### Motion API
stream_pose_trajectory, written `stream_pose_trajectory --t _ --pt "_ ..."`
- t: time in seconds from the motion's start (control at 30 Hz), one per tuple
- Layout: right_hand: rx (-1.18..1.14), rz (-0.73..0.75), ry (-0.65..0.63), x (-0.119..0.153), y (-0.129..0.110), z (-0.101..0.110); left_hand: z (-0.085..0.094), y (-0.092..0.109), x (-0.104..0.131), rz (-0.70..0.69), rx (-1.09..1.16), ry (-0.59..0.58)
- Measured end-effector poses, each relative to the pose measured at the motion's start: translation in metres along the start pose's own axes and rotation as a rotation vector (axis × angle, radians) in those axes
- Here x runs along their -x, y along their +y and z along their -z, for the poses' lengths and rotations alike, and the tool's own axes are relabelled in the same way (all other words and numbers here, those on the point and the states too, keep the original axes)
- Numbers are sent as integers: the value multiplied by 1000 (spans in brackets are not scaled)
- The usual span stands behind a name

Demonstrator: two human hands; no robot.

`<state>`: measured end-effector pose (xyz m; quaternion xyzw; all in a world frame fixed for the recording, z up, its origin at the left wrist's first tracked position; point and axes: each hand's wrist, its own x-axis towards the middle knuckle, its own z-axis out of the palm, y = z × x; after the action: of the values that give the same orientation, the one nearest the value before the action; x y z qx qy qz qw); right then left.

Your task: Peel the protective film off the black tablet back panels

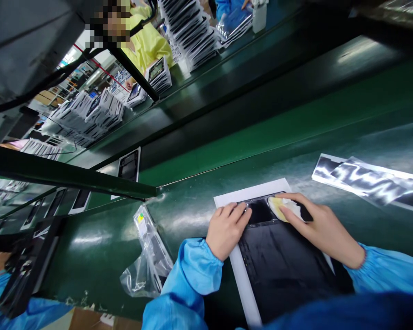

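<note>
No lettering, brand or number can be read with certainty. A small yellow-and-green sticker (pixel 141 217) is noted on the upper end of a plastic-wrapped item (pixel 155 251), left of centre in the lower half of the frame; any print on it cannot be made out.

Factory floor — green workbench (pixel 89 256), panel stacks (pixel 192 36), smocked co-workers (pixel 149 46).

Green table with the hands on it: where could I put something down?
There's bare green table between the clear bag and the left hand, and another patch between the right sleeve and the shiny plastic strips. It's crowded at the black panel on the white sheet: the left hand rests there and the right hand holds a pale pad.
</note>
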<state>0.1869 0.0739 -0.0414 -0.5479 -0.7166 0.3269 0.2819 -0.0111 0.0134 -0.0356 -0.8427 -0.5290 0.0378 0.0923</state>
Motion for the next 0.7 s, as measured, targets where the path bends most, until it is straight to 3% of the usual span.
stream_pose_trajectory --t 0.13,0.27,0.5,0.57,0.7 --pt "13 -8 -7 0 1 2 -8 0 15 -28 -52 67" --pt "62 21 6 1 -1 2 -7 -3 25 -130 56 79" --pt "144 165 -63 -4 -27 -33 -9 0 28 -99 52 83" --pt "159 180 -71 -7 -24 -30 -10 0 27 -96 54 95" --pt "234 109 16 -7 -6 -5 -11 0 27 -103 60 125"
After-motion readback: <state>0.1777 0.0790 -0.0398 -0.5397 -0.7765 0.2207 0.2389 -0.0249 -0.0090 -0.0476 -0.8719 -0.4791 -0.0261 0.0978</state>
